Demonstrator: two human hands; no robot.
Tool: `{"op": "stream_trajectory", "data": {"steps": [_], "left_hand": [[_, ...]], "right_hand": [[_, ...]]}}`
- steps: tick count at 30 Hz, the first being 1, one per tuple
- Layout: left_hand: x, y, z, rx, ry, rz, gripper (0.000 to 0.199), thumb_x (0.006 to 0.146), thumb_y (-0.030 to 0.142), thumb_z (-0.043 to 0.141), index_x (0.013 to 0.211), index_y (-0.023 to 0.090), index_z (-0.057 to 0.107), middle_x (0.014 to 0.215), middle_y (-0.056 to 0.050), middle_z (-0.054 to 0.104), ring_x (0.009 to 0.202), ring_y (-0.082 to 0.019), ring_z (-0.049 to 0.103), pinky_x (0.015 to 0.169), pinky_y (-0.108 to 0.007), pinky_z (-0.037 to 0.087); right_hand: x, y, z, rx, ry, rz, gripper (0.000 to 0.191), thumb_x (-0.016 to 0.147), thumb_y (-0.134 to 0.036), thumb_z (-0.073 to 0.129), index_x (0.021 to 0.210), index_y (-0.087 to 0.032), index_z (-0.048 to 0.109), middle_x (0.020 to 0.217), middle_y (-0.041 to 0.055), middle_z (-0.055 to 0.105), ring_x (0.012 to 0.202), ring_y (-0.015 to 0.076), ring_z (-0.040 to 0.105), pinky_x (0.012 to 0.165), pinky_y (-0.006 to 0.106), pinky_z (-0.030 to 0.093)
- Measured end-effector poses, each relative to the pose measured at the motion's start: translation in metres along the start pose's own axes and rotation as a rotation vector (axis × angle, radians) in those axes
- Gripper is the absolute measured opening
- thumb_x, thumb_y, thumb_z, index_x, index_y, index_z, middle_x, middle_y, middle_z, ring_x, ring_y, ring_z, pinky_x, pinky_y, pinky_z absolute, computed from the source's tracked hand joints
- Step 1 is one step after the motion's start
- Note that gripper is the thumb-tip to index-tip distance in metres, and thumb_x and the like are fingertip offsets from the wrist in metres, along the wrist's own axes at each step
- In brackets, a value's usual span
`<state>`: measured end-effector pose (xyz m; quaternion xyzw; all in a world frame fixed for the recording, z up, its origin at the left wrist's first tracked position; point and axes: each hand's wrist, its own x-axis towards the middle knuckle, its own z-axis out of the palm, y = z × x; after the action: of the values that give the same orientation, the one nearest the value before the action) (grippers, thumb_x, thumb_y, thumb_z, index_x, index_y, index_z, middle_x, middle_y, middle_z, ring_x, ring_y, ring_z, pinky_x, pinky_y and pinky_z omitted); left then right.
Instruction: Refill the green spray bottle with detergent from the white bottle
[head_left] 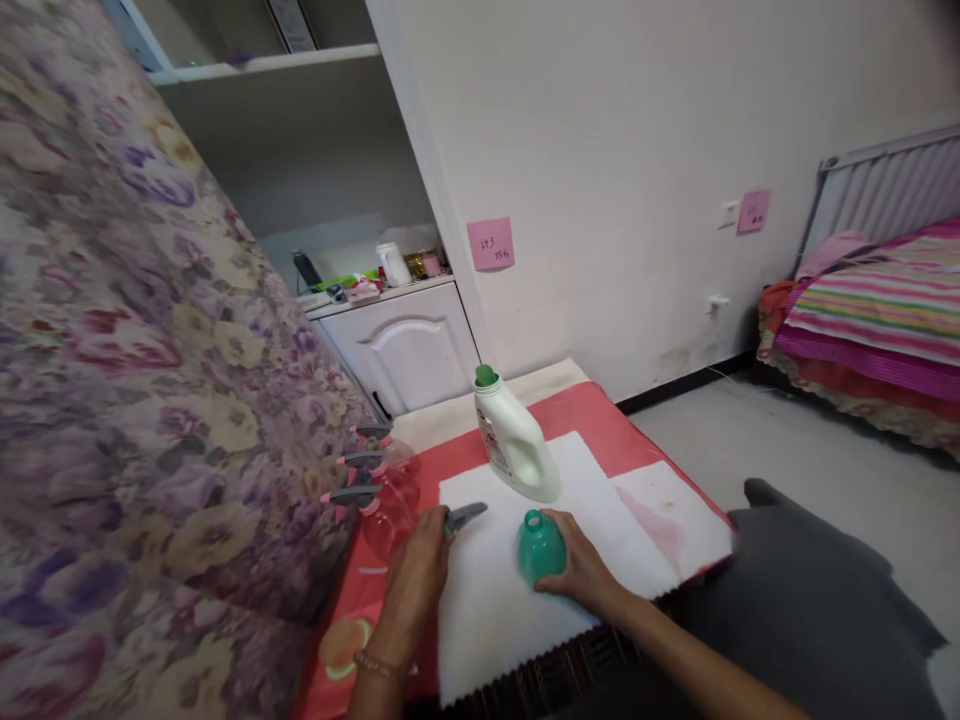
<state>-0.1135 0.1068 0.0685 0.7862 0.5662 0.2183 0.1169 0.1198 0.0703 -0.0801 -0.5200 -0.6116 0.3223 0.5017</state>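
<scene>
My right hand (581, 570) is wrapped around a small teal bottle (540, 547), fingers curled on its far side and its open neck pointing up toward the white detergent jug (514, 440). The bottle sits on the white cloth (495, 610) near the middle of the low table. It looks like thin plastic, so I judge it light, a little squeezable and smooth; a grip round the belly, as now, seems safer than pinching the narrow neck.

My left hand (420, 575) is closed on a grey trigger sprayer head (463, 517), whose nozzle sticks out past my fingers toward the jug. It looks stiff and light, best held by its body.

Just left of that hand, 3 clear spray bottles (390, 490) with pink and grey triggers stand crowded against the floral sofa (150, 350), so room that way is tight. The cloth's front edge (525, 670) lies close under my wrists. To the right, the cloth and red table cover (600, 430) offer open room.
</scene>
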Motion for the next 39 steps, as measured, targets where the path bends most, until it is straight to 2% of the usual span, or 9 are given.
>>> {"op": "stream_trajectory", "data": {"steps": [3, 7, 11, 13, 15, 19, 28, 33, 39], "left_hand": [[0.004, 0.031, -0.014, -0.117, 0.145, 0.094, 0.029, 0.083, 0.031, 0.051, 0.107, 0.020, 0.062, 0.103, -0.008, 0.067, 0.092, -0.023, 0.060, 0.079, -0.034, 0.047], [0.006, 0.069, -0.022, -0.582, 0.297, -0.053, 0.035, 0.079, 0.039, 0.062, 0.107, 0.019, 0.062, 0.085, -0.002, 0.067, 0.077, -0.019, 0.062, 0.066, -0.028, 0.049], [0.005, 0.100, -0.018, -0.965, 0.432, -0.096, 0.037, 0.077, 0.037, 0.068, 0.108, 0.018, 0.061, 0.100, -0.004, 0.067, 0.077, -0.014, 0.063, 0.064, -0.023, 0.051], [0.003, 0.111, -0.013, -1.054, 0.484, -0.096, 0.034, 0.077, 0.035, 0.069, 0.106, 0.018, 0.062, 0.104, -0.004, 0.066, 0.079, -0.013, 0.064, 0.064, -0.022, 0.051], [0.002, 0.118, -0.006, -1.096, 0.538, -0.105, 0.032, 0.077, 0.033, 0.070, 0.103, 0.018, 0.062, 0.100, -0.002, 0.065, 0.079, -0.012, 0.064, 0.065, -0.021, 0.051], [0.000, 0.127, 0.005, -1.122, 0.590, -0.120, 0.029, 0.077, 0.033, 0.071, 0.101, 0.019, 0.063, 0.097, -0.001, 0.064, 0.080, -0.013, 0.066, 0.065, -0.022, 0.052], [0.001, 0.137, 0.021, -1.133, 0.573, -0.104, 0.025, 0.080, 0.032, 0.068, 0.102, 0.019, 0.062, 0.097, -0.002, 0.064, 0.082, -0.014, 0.066, 0.065, -0.023, 0.053], [0.001, 0.125, 0.050, -1.106, 0.518, -0.176, 0.028, 0.081, 0.033, 0.067, 0.105, 0.019, 0.063, 0.099, -0.003, 0.064, 0.086, -0.015, 0.066, 0.067, -0.024, 0.053], [-0.008, 0.113, 0.089, -1.096, 0.415, -0.228, 0.035, 0.078, 0.032, 0.070, 0.109, 0.020, 0.062, 0.102, -0.005, 0.072, 0.092, -0.018, 0.067, 0.082, -0.030, 0.052]], "right_hand": [[0.000, 0.000, -0.001, 0.006, -0.002, -0.004, 0.096, 0.048, -0.026, 0.087, 0.133, -0.025, 0.041, 0.131, 0.0078, 0.050, 0.125, 0.0302, 0.048, 0.107, 0.045, 0.039], [0.001, 0.001, -0.004, 0.012, -0.019, -0.018, 0.097, 0.048, -0.027, 0.087, 0.134, -0.026, 0.041, 0.132, 0.0086, 0.049, 0.127, 0.0318, 0.047, 0.109, 0.047, 0.037], [0.002, 0.003, -0.007, 0.022, -0.058, -0.035, 0.097, 0.050, -0.029, 0.087, 0.135, -0.022, 0.040, 0.135, 0.0115, 0.049, 0.128, 0.0319, 0.046, 0.109, 0.046, 0.038], [0.002, 0.004, -0.008, 0.022, -0.072, -0.035, 0.097, 0.051, -0.028, 0.087, 0.135, -0.023, 0.039, 0.136, 0.0109, 0.048, 0.129, 0.0319, 0.046, 0.109, 0.048, 0.038], [0.002, 0.005, -0.008, 0.020, -0.082, -0.029, 0.098, 0.051, -0.026, 0.086, 0.136, -0.026, 0.037, 0.137, 0.0098, 0.048, 0.129, 0.0316, 0.046, 0.109, 0.049, 0.038], [0.002, 0.007, -0.008, 0.022, -0.097, -0.032, 0.098, 0.052, -0.026, 0.086, 0.137, -0.026, 0.035, 0.138, 0.0093, 0.048, 0.130, 0.0315, 0.046, 0.109, 0.048, 0.039], [0.002, 0.013, -0.005, 0.038, -0.100, -0.054, 0.099, 0.054, -0.033, 0.087, 0.138, -0.025, 0.034, 0.137, 0.0117, 0.047, 0.129, 0.0334, 0.045, 0.109, 0.050, 0.038], [0.002, 0.013, -0.005, 0.034, -0.097, -0.063, 0.101, 0.052, -0.030, 0.087, 0.137, -0.024, 0.034, 0.136, 0.0119, 0.048, 0.130, 0.0326, 0.044, 0.110, 0.048, 0.037], [0.003, 0.011, -0.006, 0.036, -0.090, -0.077, 0.098, 0.053, -0.029, 0.086, 0.137, -0.027, 0.034, 0.134, 0.0099, 0.049, 0.127, 0.0334, 0.047, 0.108, 0.050, 0.039]]}}
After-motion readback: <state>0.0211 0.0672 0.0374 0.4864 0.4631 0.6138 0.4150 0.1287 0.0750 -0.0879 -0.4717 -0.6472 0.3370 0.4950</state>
